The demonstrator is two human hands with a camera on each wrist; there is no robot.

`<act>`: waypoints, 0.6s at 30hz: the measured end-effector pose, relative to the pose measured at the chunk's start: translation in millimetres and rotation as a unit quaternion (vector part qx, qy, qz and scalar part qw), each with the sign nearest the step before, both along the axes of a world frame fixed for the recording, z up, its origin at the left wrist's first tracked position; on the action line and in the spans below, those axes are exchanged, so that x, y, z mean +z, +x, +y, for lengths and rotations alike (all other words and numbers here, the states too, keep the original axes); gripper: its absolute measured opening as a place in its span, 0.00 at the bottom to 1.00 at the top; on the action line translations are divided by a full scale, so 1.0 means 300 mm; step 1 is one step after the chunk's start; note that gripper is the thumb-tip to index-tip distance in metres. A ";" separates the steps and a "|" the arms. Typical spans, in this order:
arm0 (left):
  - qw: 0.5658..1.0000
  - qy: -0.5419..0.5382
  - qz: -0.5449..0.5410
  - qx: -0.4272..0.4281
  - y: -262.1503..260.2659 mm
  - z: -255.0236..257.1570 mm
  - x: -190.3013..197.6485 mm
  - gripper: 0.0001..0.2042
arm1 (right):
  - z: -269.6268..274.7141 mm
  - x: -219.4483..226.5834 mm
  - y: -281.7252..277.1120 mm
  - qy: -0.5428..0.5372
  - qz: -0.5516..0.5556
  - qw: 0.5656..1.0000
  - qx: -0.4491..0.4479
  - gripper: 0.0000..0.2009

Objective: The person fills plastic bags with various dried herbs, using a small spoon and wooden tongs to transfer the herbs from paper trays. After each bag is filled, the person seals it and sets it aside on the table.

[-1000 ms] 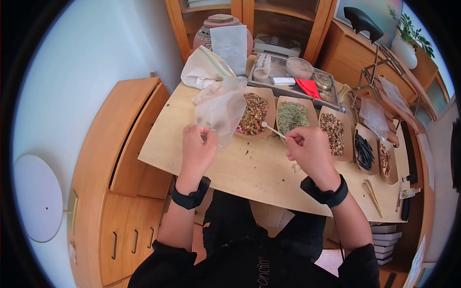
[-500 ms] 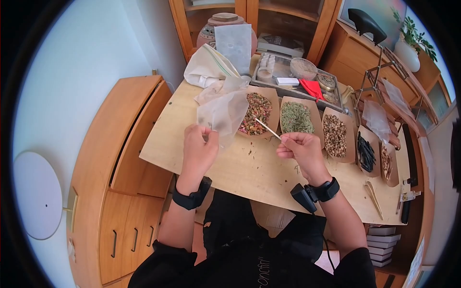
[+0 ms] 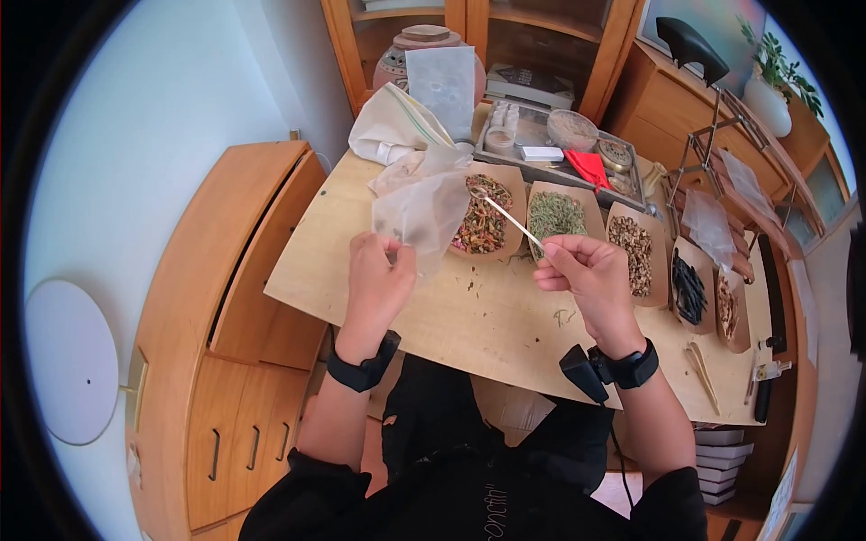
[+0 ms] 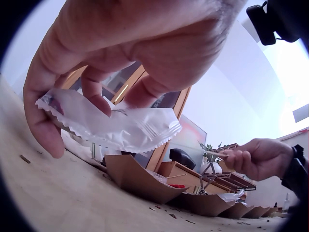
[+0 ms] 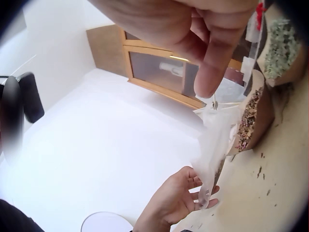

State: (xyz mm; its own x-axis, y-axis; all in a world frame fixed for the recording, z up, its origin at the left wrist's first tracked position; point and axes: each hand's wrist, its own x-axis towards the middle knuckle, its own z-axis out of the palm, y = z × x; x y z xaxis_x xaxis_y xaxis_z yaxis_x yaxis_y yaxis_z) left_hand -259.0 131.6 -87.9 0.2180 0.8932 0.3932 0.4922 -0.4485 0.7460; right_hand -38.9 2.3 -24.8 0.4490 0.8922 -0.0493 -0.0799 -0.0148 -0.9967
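My left hand point(image 3: 377, 281) grips a translucent white pouch point(image 3: 424, 216) by its lower edge; in the left wrist view the pouch point(image 4: 116, 125) shows its crimped rim between fingers and thumb. My right hand point(image 3: 591, 284) pinches the end of a thin pale stick point(image 3: 514, 221), a small spoon by its shape, whose far end is over the paper tray of reddish dried petals and leaves point(image 3: 484, 221). To the right are trays of green dried herb point(image 3: 557, 215) and brown chopped pieces point(image 3: 631, 252).
Further right stand trays of black pods point(image 3: 688, 284) and pale slices point(image 3: 727, 307), with wooden tweezers point(image 3: 702, 377) in front. Behind are a grey tray point(image 3: 649, 191) holding jars and a red cloth point(image 3: 586, 169), and a white zip bag point(image 3: 392, 126). Crumbs dot the table point(image 3: 433, 316).
My right hand moved left, then slightly back right, and turned, with the stick's tip now further back over the petals. The left hand and pouch have hardly moved.
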 end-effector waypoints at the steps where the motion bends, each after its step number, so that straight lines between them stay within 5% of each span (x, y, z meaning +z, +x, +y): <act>1: 0.999 0.031 -0.014 0.008 0.007 -0.001 -0.004 0.09 | 0.007 0.013 -0.014 0.005 -0.033 0.999 0.014 0.09; 6: 0.999 0.046 -0.014 -0.013 0.016 -0.001 -0.002 0.09 | 0.011 0.043 -0.078 -0.007 -0.228 0.971 0.066 0.08; 10: 1.000 0.006 -0.023 -0.006 -0.004 0.005 -0.010 0.09 | 0.003 0.030 -0.060 0.107 -0.306 0.944 -0.056 0.04; 13: 0.999 -0.025 -0.039 -0.008 -0.010 0.014 -0.014 0.09 | -0.002 0.014 -0.021 -0.018 -0.298 0.953 -0.060 0.05; 18: 0.996 -0.078 -0.029 -0.023 -0.014 0.010 0.013 0.09 | 0.042 -0.060 -0.003 -0.032 -0.374 0.926 -0.033 0.06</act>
State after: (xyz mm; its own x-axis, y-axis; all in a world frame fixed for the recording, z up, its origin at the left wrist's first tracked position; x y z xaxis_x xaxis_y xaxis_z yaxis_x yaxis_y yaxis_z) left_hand -263.3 134.7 -83.9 0.2407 0.9342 0.2632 0.4287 -0.3456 0.8347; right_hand -39.6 14.9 -42.7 0.4321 0.8676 0.2461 0.6300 -0.0951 -0.7708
